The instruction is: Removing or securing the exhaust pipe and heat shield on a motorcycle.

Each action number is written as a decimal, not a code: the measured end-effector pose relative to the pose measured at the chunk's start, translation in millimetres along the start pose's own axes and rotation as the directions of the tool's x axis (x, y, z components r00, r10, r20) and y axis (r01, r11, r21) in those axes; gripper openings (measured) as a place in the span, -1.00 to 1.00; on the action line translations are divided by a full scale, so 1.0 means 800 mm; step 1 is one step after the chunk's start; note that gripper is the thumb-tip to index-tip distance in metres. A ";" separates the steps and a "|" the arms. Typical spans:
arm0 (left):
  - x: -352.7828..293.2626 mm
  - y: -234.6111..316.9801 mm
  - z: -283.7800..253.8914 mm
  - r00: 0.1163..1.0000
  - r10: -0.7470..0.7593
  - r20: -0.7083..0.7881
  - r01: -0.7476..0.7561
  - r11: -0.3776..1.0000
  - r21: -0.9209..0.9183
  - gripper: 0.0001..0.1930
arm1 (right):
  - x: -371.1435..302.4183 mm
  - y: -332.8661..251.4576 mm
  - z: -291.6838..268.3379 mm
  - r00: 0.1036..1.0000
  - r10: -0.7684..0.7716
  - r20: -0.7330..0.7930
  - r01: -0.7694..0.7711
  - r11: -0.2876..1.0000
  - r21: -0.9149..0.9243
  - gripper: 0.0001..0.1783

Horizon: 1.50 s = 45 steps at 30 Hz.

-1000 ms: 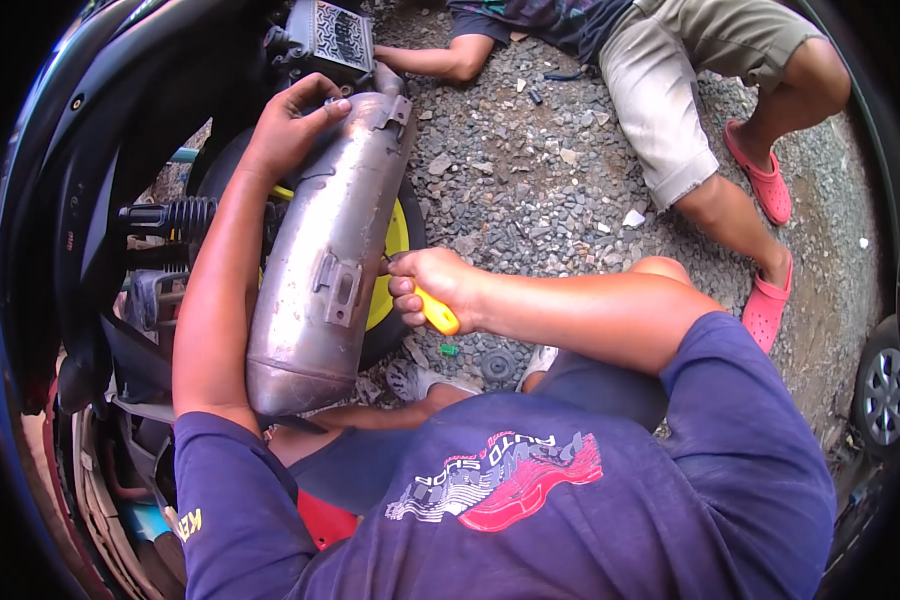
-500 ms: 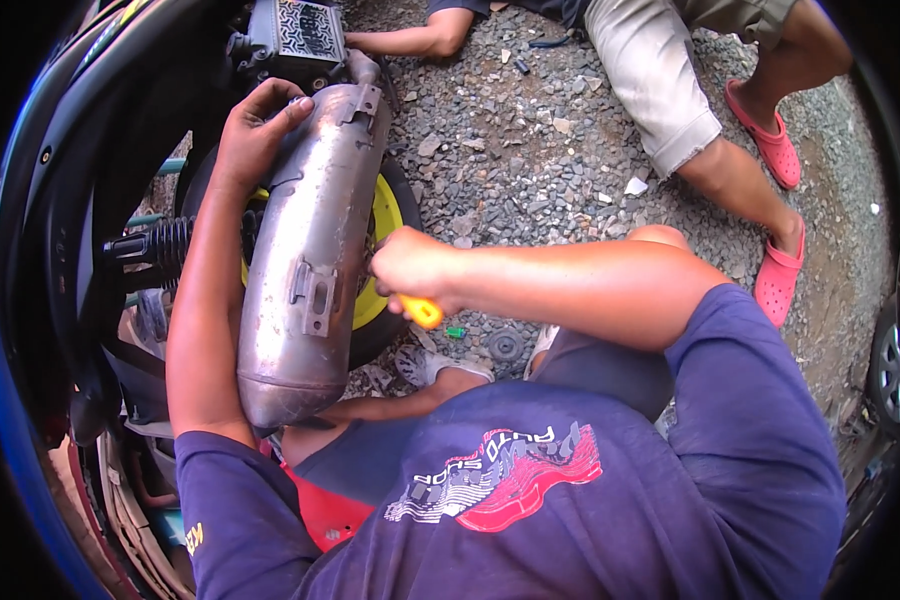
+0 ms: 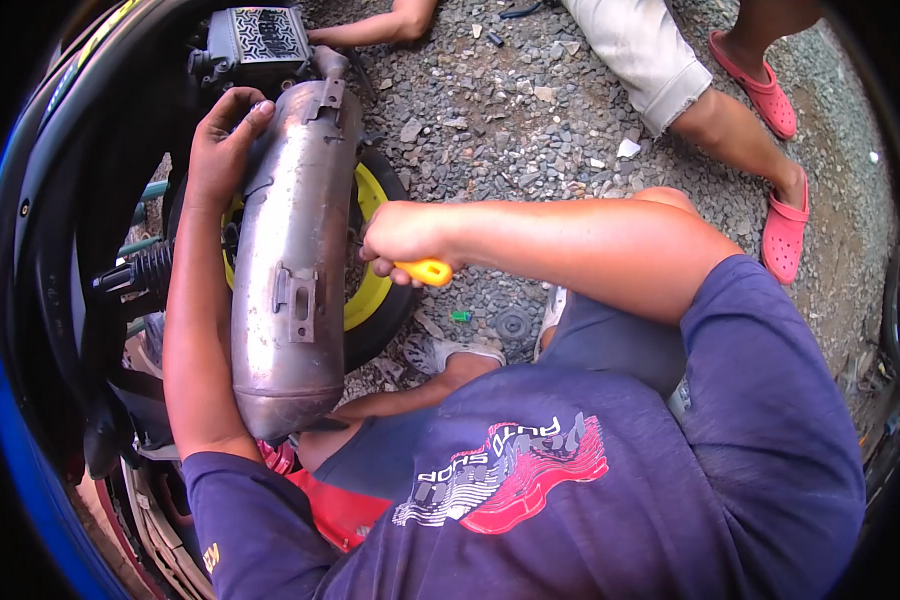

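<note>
A worn metal exhaust muffler [image 3: 288, 220] stands tilted in front of me, its tapered end close to my body. A slotted bracket [image 3: 298, 305] is fixed on its near side. My left hand [image 3: 225, 145] is closed against the muffler's upper left edge, thumb bent toward the fingers, with the forearm along its side. My right hand [image 3: 402, 232] is closed around a tool with a yellow handle [image 3: 426, 271], just right of the muffler. The handle's end sticks out below the fist; the tool's working end is hidden.
Behind the muffler is a wheel with a yellow rim [image 3: 372, 290]. A finned radiator cover [image 3: 263, 35] sits beyond, with another person's forearm [image 3: 370, 30] reaching it. Someone in pink clogs [image 3: 785, 235] is on the gravel [image 3: 530, 130]. A small green piece [image 3: 460, 316] lies near my foot.
The view has shifted, so the muffler and radiator cover sit further left and higher. My right fist has turned slightly, the yellow handle now pointing more to the right. Both hands keep their holds.
</note>
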<state>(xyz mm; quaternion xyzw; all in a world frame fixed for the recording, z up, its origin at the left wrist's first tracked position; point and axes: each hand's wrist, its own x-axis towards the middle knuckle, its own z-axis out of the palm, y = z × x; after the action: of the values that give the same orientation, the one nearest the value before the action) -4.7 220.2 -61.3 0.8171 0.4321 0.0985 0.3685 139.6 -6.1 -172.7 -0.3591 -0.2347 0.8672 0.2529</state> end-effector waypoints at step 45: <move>-0.350 -0.064 0.045 0.897 -0.397 0.192 0.095 -0.251 -0.963 -0.18 | -0.002 -0.018 0.035 0.996 0.028 -0.090 -0.037 0.994 -0.102 -0.85</move>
<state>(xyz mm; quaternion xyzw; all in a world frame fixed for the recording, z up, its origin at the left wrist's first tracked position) -189.4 1.7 -78.0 0.1141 0.3887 0.3956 0.8242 123.5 -2.3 -146.0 -0.4136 -0.2618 0.8412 0.2298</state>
